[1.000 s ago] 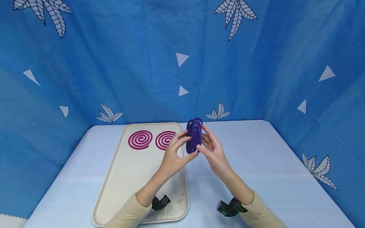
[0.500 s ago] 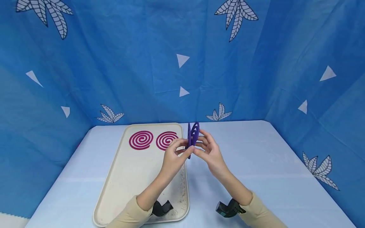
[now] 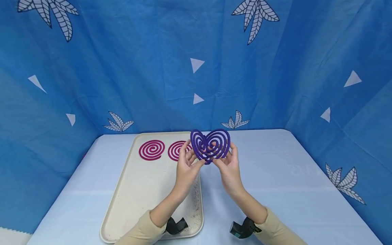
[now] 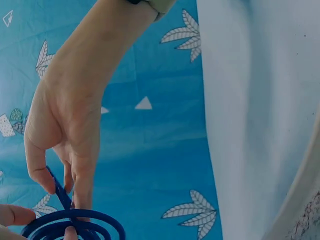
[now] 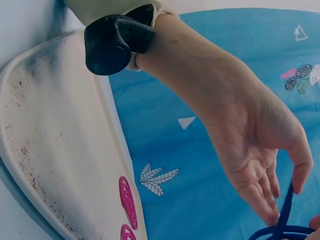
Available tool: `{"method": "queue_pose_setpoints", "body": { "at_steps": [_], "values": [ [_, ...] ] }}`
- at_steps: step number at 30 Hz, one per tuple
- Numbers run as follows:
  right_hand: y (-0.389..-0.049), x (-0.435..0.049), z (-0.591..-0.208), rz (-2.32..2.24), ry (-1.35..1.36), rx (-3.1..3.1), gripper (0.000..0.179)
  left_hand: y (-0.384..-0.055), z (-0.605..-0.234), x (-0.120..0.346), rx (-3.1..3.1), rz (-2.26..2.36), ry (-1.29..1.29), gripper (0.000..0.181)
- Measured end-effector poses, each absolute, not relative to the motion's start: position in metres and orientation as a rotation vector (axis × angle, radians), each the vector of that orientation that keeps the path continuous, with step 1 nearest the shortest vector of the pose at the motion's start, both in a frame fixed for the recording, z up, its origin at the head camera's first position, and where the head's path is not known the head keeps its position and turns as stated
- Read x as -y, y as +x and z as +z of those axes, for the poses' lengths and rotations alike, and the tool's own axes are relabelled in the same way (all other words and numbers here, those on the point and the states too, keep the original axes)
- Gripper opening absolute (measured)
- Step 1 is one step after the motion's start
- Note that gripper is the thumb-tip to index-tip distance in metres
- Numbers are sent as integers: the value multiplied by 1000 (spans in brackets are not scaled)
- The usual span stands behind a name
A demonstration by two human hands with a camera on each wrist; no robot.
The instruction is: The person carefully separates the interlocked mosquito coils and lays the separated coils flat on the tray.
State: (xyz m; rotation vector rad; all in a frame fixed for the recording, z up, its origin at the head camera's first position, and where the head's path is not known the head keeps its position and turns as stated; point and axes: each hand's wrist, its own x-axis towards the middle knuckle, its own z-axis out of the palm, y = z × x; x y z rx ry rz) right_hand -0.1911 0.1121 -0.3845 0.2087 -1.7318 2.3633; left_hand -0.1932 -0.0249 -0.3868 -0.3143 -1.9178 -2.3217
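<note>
Two purple spiral coils, shaped like mosquito coils, are held up in the head view, splayed into a heart shape that meets at the bottom. My left hand (image 3: 185, 173) grips the left coil (image 3: 199, 144) by its lower edge, thumb in front and fingers behind. The right coil (image 3: 216, 144) is held likewise by my right hand (image 3: 230, 175). Each wrist camera sees the opposite hand: my right hand (image 4: 75, 120) pinches a coil edge in the left wrist view, and my left hand (image 5: 245, 135) pinches one in the right wrist view. Whether the coils are joined, I cannot tell.
A cream tray (image 3: 147, 190) with a speckled lower right corner lies on the white table (image 3: 275, 177). On it are two flat magenta spiral coils (image 3: 151, 150), the right-hand one (image 3: 176, 150) partly behind my left fingers. Blue patterned cloth (image 3: 159, 68) surrounds the table.
The purple coils were first nearly edge-on and close together; they have swung apart at the top to face the camera. Both hands have turned outward with them. The magenta coils have stayed in place.
</note>
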Motion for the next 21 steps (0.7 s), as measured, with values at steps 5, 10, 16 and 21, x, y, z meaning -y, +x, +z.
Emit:
{"method": "queue_pose_setpoints", "body": {
  "at_steps": [5,10,16,21],
  "values": [
    [-192,-112,-383,2422,135,1612,59,-195,-388,25,1770,-2419,-251,85],
    [-195,-118,-377,2504,41,1557,64,-198,-386,28,1611,-2494,-230,82],
    [-198,-123,-375,2534,67,1563,84,-202,-388,31,1534,-2569,-187,74],
    [-200,-124,-377,2498,112,1597,85,-204,-388,33,1530,-2565,-171,66]
  ]
}}
